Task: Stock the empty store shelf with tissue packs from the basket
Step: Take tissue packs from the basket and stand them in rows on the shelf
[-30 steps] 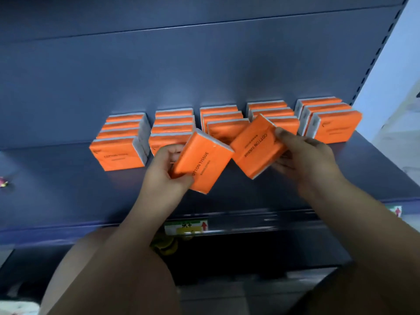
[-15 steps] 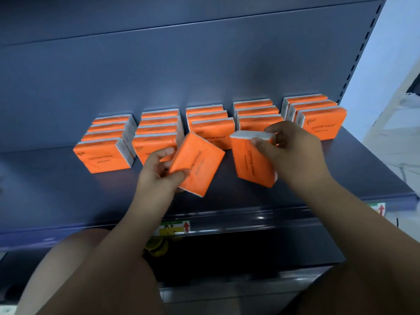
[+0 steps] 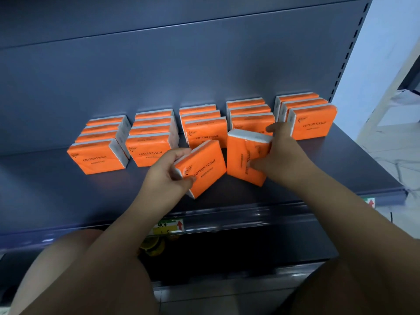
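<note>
At the near edge of the store shelf [image 3: 56, 189] a price label [image 3: 169, 225] sits on the front rail, and both forearms reach over it. The basket is not in view.

A little farther in, the left hand [image 3: 167, 176] grips a tilted tissue pack [image 3: 204, 167]. The thumb lies on the printed orange face near the lower corner and the other fingers curl round the white side edge. This pack leans and only its lower corner is near the shelf board. Just beside it, the right hand [image 3: 286, 155] grips an upright tissue pack [image 3: 243, 162] that stands on its short end. The forefinger hooks over the white top and the thumb presses on the orange face.

Such packs are probably very light and soft, and the thin film wrapper may be a little slippery. I think a pack gives way when it is squeezed, so a gentle pinch across the thickness, close to an edge, should be enough. A hard grip would only dent it.

Behind the hands stand five rows of tissue packs [image 3: 97, 159], all upright with the print to the front. The two rows on the left have four packs each. The third row [image 3: 205, 133], the fourth row [image 3: 251, 120] and the last row have three each, so the two held packs most likely belong in front of the third and the fourth. The rows end at the grey back panel [image 3: 181, 64].
</note>
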{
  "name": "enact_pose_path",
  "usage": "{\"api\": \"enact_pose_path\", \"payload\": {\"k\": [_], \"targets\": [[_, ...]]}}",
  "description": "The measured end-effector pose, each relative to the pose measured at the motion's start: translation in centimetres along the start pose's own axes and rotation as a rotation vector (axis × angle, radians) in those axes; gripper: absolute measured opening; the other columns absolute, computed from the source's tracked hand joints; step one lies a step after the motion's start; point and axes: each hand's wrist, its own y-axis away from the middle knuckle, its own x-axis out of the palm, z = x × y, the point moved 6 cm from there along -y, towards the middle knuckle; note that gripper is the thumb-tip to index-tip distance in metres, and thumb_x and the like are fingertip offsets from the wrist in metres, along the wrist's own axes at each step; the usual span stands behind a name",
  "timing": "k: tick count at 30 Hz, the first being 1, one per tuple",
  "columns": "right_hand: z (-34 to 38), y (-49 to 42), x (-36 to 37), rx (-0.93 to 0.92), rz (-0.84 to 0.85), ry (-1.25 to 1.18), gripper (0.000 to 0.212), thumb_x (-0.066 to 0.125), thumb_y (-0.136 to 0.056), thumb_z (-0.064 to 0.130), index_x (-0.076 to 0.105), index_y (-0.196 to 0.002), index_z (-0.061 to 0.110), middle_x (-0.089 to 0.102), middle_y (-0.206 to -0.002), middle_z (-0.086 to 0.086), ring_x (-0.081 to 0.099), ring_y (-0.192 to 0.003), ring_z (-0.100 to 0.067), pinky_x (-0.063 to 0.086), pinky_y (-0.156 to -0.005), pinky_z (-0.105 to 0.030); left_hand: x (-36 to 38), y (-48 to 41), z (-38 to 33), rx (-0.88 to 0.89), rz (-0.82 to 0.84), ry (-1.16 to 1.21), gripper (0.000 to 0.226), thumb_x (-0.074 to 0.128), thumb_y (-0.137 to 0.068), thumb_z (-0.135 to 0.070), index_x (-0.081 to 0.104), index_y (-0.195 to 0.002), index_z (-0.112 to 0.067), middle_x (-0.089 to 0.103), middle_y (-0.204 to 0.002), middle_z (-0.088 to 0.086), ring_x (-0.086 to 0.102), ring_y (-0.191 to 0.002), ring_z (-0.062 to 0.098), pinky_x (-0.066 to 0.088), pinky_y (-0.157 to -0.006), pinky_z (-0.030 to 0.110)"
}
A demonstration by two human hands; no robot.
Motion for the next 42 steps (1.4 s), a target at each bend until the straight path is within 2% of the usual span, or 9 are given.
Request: {"api": "enact_pose_path", "payload": {"k": [2,5,8,11,15,21,28,34,42], "targets": [[-0.1,-0.6,-1.2,0.020,-0.103,-0.062,0.069,0.088,-0.076,0.014,0.042,-0.128,0.016,0.057,-0.105,-0.001,0.060,-0.099,-0.024,0.046,-0.072,-0.033,0.3,-0.6,-1.1,0.086,0.007,-0.086,0.053,0.070,-0.088,0.006,0.066,-0.120,-0.035,0.069,-0.115,-0.008,0.064,-0.100,0.002,0.052,-0.072,0.012],[0.6,-1.2,-2.3,-0.038,-0.158,0.007,0.052,0.088,-0.076,0.020,0.052,-0.114,0.019,0.056,-0.090,0.009,0.058,-0.094,-0.018,0.042,-0.073,-0.030,1.0,-1.9,-2.4,0.225,-0.049,-0.304,0.038,0.072,-0.088,-0.003,0.067,-0.114,-0.030,0.068,-0.107,-0.004,0.061,-0.088,0.012,0.053,-0.075,0.030],[1.4,-1.7,-3.0,-0.120,-0.180,0.021,0.042,0.086,-0.077,0.019,0.061,-0.111,0.024,0.055,-0.085,0.016,0.057,-0.089,-0.015,0.036,-0.066,-0.027,2.3,-3.3,-4.2,0.429,-0.103,-0.620,0.029,0.078,-0.083,-0.015,0.066,-0.109,-0.020,0.068,-0.103,-0.003,0.059,-0.098,0.020,0.049,-0.079,0.035],[1.8,-2.3,-3.5,-0.188,-0.198,0.039,0.037,0.085,-0.078,0.019,0.066,-0.109,0.029,0.060,-0.095,0.010,0.056,-0.092,-0.013,0.036,-0.073,-0.025,3.4,-4.5,-4.9,0.545,-0.128,-0.864,0.031,0.074,-0.081,-0.019,0.066,-0.110,-0.015,0.071,-0.097,0.004,0.061,-0.099,0.035,0.050,-0.084,0.044],[1.4,-3.8,-4.3,-0.276,-0.250,0.187,0.045,0.079,-0.077,0.016,0.071,-0.122,0.022,0.066,-0.109,-0.001,0.057,-0.099,-0.020,0.029,-0.072,-0.023,4.5,-5.6,-4.8,0.519,-0.207,-1.025,0.035,0.071,-0.079,-0.015,0.067,-0.114,-0.018,0.072,-0.100,0.003,0.060,-0.103,0.036,0.045,-0.086,0.046],[1.0,-5.0,-4.5,-0.341,-0.240,0.379,0.066,0.067,-0.072,0.005,0.059,-0.135,0.022,0.070,-0.120,-0.006,0.062,-0.112,-0.034,0.053,-0.090,-0.044,5.3,-7.0,-4.1,0.447,-0.231,-1.074,0.037,0.066,-0.078,-0.005,0.067,-0.115,-0.011,0.070,-0.111,0.009,0.059,-0.103,0.038,0.049,-0.093,0.052],[1.1,-5.5,-1.5,-0.499,-0.132,0.549,0.049,0.076,-0.070,0.011,0.072,-0.116,0.025,0.072,-0.116,-0.002,0.063,-0.111,-0.033,0.050,-0.092,-0.047,5.4,-7.6,-3.9,0.460,-0.220,-1.112,0.043,0.068,-0.076,-0.002,0.063,-0.118,-0.008,0.064,-0.125,0.012,0.057,-0.112,0.038,0.044,-0.105,0.057],[0.7,-6.1,0.3,-0.555,-0.176,0.603,0.051,0.074,-0.073,0.006,0.071,-0.122,0.018,0.067,-0.117,-0.007,0.057,-0.112,-0.039,0.048,-0.092,-0.047,5.4,-8.0,-3.8,0.447,-0.218,-1.121,0.043,0.063,-0.070,0.005,0.062,-0.112,-0.004,0.068,-0.106,0.016,0.059,-0.099,0.041,0.046,-0.099,0.055],[0.5,-6.5,0.6,-0.486,-0.237,0.680,0.054,0.068,-0.080,0.008,0.062,-0.132,0.021,0.056,-0.133,-0.007,0.051,-0.121,-0.037,0.041,-0.101,-0.051,5.3,-8.5,-3.2,0.404,-0.183,-1.109,0.057,0.061,-0.072,0.002,0.061,-0.128,-0.008,0.064,-0.122,0.015,0.057,-0.109,0.042,0.041,-0.109,0.059]]}}
